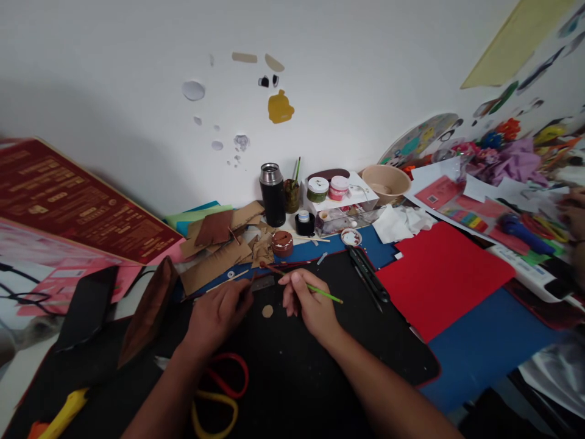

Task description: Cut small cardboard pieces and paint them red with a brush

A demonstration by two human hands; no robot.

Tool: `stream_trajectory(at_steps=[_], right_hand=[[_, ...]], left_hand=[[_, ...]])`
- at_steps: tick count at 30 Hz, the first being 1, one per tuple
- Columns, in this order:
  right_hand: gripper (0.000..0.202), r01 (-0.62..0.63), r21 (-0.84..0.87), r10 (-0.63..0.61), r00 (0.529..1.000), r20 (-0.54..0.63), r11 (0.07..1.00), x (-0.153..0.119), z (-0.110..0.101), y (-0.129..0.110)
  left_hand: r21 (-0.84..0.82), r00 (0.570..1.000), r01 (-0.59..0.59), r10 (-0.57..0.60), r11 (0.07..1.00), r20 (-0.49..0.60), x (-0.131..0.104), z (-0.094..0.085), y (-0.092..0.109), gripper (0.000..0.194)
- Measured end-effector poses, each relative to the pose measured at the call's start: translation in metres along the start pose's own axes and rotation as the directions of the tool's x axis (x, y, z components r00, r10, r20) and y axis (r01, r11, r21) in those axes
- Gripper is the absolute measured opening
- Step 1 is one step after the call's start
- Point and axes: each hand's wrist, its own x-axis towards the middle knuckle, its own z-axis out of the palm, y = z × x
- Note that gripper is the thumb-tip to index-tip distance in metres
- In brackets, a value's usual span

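Note:
In my right hand (309, 303) is a thin paintbrush with a green handle (325, 295), its brown-coated tip pointing left near the brown paint jar (282, 243). My left hand (222, 310) is closed, palm down, on the black mat (292, 378). A small brown pointed bit shows at its fingertips, too little to name. Between the hands lie a small tan cardboard disc (267, 311) and a clear flat strip (263, 283). Scissors with red and yellow handles (234, 377) lie beside my left forearm.
Cardboard scraps (217, 259), a black flask (273, 201) and a brush pot (292, 196) stand along the back. A black utility knife (369, 275) and red sheet (443, 280) lie to the right. At left are a brown folded piece (150, 311) and a phone (88, 305). Another person's hand (573, 210) shows far right.

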Motion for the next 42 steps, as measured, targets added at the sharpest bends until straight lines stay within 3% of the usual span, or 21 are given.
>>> stream_trajectory(at_steps=[6, 12, 16, 20, 23, 26, 28, 30, 34, 42], right_hand=[[0.049, 0.015, -0.032, -0.011, 0.993, 0.114, 0.999, -0.003, 0.002, 0.005], [0.051, -0.022, -0.052, 0.021, 1.0, -0.015, 0.998, 0.003, -0.002, 0.001], [0.052, -0.013, -0.037, 0.014, 1.0, 0.028, 0.999, 0.0, -0.001, 0.0], [0.051, 0.002, -0.064, 0.003, 0.997, 0.082, 0.998, -0.001, 0.001, 0.004], [0.05, -0.029, -0.079, 0.032, 0.999, 0.036, 0.996, 0.001, -0.001, 0.005], [0.05, -0.045, -0.061, 0.046, 0.999, 0.011, 0.997, 0.002, -0.002, 0.004], [0.05, -0.031, -0.053, 0.033, 0.999, 0.032, 0.998, 0.002, -0.001, 0.003], [0.049, -0.006, -0.056, 0.009, 0.998, 0.066, 0.998, 0.0, 0.001, 0.003], [0.048, 0.032, -0.083, -0.022, 0.993, 0.112, 0.996, -0.004, 0.003, 0.005], [0.046, 0.084, -0.107, -0.06, 0.976, 0.21, 0.991, -0.009, 0.008, 0.008]], left_hand=[[-0.065, 0.995, 0.056, -0.05, 0.996, 0.087, 0.0, 0.001, 0.002, 0.016], [-0.095, 0.986, 0.161, -0.155, 0.982, 0.058, -0.002, 0.004, 0.001, 0.014], [-0.179, 0.942, 0.33, -0.334, 0.927, 0.004, 0.001, 0.006, 0.002, 0.013], [-0.237, 0.906, 0.414, -0.423, 0.879, 0.013, 0.007, 0.004, 0.006, 0.014], [-0.283, 0.826, 0.544, -0.564, 0.79, 0.011, 0.013, -0.001, 0.01, 0.016], [-0.416, 0.647, 0.7, -0.762, 0.58, 0.027, 0.019, -0.004, 0.01, 0.022], [-0.536, 0.528, 0.742, -0.843, 0.402, 0.099, 0.022, -0.004, 0.008, 0.026], [-0.617, 0.454, 0.745, -0.871, 0.255, 0.189, 0.024, -0.004, 0.006, 0.027], [-0.66, 0.4, 0.741, -0.873, 0.129, 0.279, 0.026, -0.003, 0.004, 0.029], [-0.635, 0.381, 0.767, -0.859, 0.088, 0.342, 0.032, -0.002, 0.015, 0.032]])
